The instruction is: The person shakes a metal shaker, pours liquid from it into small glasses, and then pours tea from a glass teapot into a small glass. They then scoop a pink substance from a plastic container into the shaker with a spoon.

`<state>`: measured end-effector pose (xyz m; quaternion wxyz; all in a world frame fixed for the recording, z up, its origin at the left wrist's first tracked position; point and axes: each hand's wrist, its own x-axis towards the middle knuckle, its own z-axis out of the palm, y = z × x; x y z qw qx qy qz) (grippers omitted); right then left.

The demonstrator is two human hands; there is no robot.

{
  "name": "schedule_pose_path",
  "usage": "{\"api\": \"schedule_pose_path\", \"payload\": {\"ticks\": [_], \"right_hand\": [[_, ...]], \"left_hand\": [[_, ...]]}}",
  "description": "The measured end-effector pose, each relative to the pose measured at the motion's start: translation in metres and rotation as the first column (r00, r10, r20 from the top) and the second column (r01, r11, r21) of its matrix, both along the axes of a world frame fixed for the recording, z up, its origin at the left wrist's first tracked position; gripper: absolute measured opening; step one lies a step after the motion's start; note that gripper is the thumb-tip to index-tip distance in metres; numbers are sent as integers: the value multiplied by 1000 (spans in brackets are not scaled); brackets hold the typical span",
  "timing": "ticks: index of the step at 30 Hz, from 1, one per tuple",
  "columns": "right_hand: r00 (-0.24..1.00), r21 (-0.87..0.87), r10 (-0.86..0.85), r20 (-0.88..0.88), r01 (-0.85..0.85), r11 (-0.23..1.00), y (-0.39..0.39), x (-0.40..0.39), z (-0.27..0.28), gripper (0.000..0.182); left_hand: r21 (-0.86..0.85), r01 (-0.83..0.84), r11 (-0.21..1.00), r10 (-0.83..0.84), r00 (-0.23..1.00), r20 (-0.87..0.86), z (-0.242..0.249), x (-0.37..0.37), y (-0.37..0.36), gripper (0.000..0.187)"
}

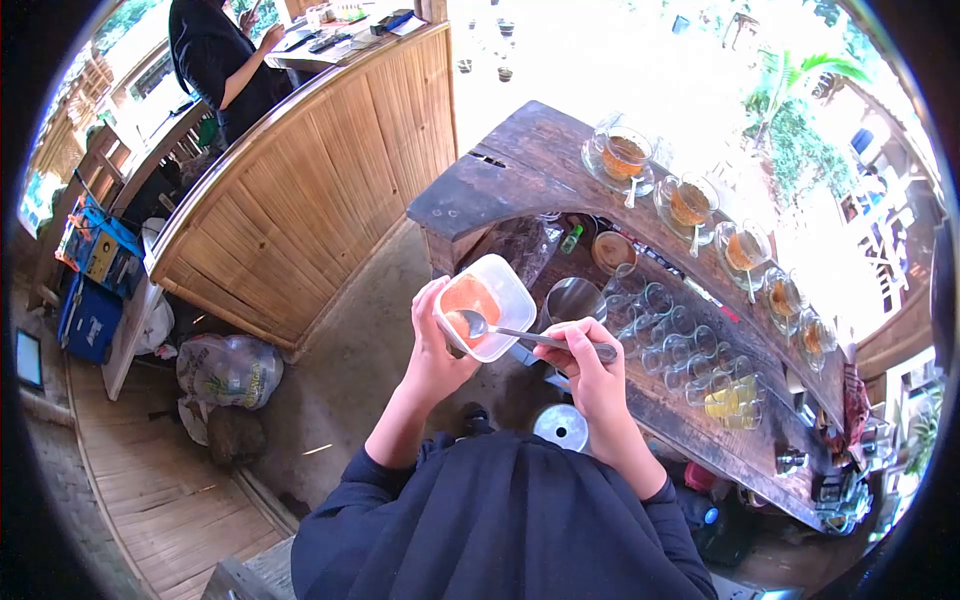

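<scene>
My left hand (436, 348) is wrapped round a white translucent plastic tub (513, 296), tilted with its opening toward me. Orange powder (468, 294) lies inside it. In my right hand (592, 372) is the handle of a metal spoon (530, 334), whose bowl is in the tub at the powder. Just beyond my right hand, a dark cylindrical container (573, 303) stands by the lower shelf. Along the wooden counter (535, 140) runs a row of several glass cups with brown drink, such as the far cup (625, 154), on saucers with small spoons.
Several clear glasses (680, 350) crowd the lower shelf, near a small green bottle (571, 239). At the upper left, a person in dark clothing (215, 60) stands behind a wood-panelled counter (320, 190). A full plastic bag (230, 370) sits on the floor at left.
</scene>
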<state>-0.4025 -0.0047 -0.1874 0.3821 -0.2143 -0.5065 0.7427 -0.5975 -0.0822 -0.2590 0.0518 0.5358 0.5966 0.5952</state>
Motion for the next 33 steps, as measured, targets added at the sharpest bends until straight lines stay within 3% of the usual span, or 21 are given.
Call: {"api": "schedule_pose_path", "payload": {"ticks": [8,17,22,31,33], "right_hand": [[997,-49,-70,-20,69,996,5,-2,-6,18],[996,43,-72,-49,74,996,4,-5,-2,12],[993,70,-109,-49,113,991,3,-6,0,15],[998,176,-63,3,61,982,-2,2,3,11],[997,107,-79,-14,80,991,-5,1,9,12]], "left_hand": [[38,28,999,-30,999,42,-4,-3,7,98],[22,6,1000,-6,1000,6,0,-2,8,97],[19,46,999,-48,993,109,-5,0,10,97],[45,18,999,-19,1000,23,-1,6,7,99],[76,113,991,-121,986,114,0,8,4,100]]}}
